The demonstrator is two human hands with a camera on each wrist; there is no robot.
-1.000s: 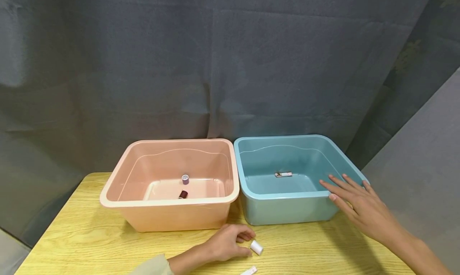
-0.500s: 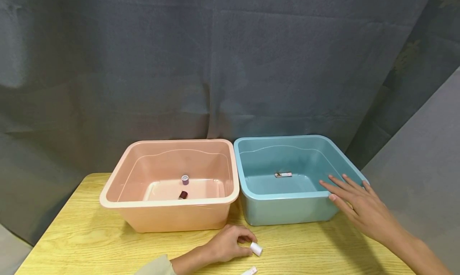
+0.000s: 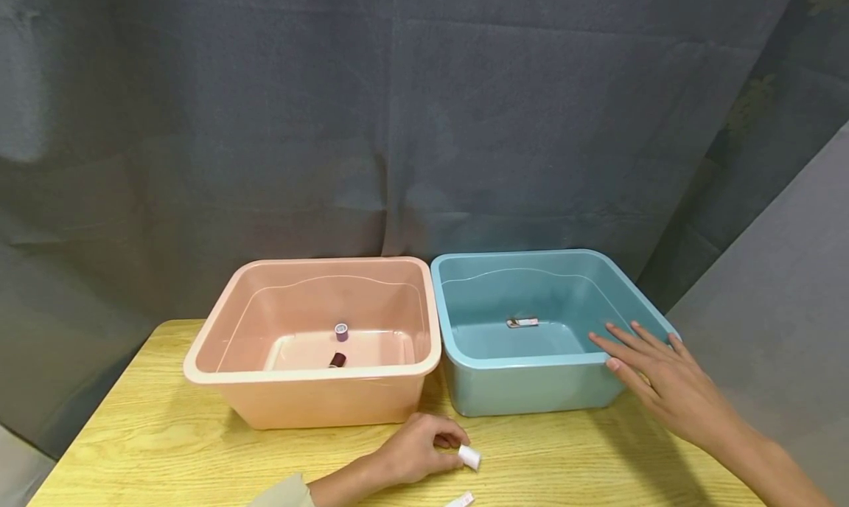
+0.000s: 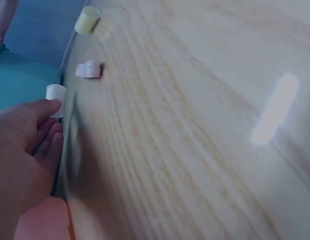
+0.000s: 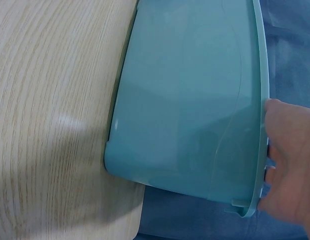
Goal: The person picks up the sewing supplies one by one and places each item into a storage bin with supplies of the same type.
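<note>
My left hand pinches a small white thread spool between thumb and fingertips, low over the table in front of the basins. In the left wrist view, the white spool sits at the tip of the thumb. My right hand rests on the right front rim of the blue basin with fingers spread and straight. Inside the pink basin are a purple spool and a dark brown spool. A small flat packet lies in the blue basin.
Another white-and-pink piece lies on the wooden table, cut off by the head view's lower edge. The left wrist view also has a pale yellow spool standing on the table. A dark grey curtain hangs behind the basins.
My left fingers have come onto the white spool, which has shifted slightly left with the hand. The right hand stays on the blue basin's rim.
</note>
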